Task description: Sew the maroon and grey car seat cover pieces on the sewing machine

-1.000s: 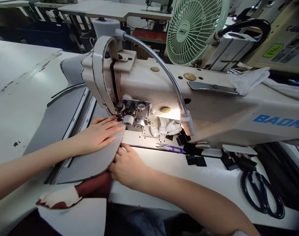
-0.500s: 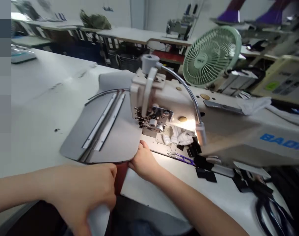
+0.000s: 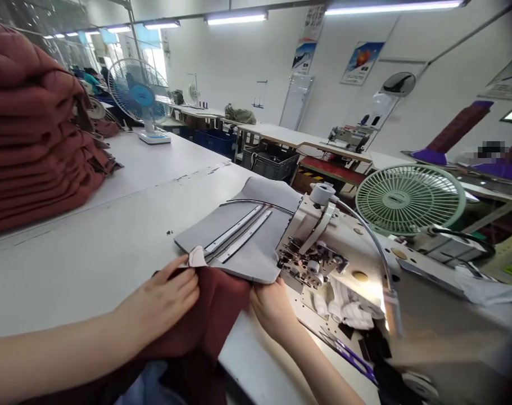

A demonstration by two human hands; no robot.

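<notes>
A flat grey panel (image 3: 256, 247) with two white strips along a dark central slit lies beside the sewing machine head (image 3: 310, 236), its right edge close to the needle area. Dark red fabric (image 3: 222, 301) hangs from the panel's near edge over the table front. My left hand (image 3: 171, 295) is closed on this fabric at the panel's near left corner; a small pale flap (image 3: 197, 257) shows at its fingertips. At the near right corner, my right hand (image 3: 275, 306) grips the edge of the fabric and panel, its fingertips partly hidden underneath.
Purple-handled scissors (image 3: 350, 357) and crumpled white cloth (image 3: 350, 304) lie right of the hands. A lamp on a bent neck (image 3: 391, 312) lights the machine bed. A green fan (image 3: 409, 199) stands behind, and stacked red fabric (image 3: 32, 140) rises at far left.
My left hand has moved up and forward to the panel's near edge, and more red fabric shows between my hands. My right hand stays at the near right corner. The view has tilted upward.
</notes>
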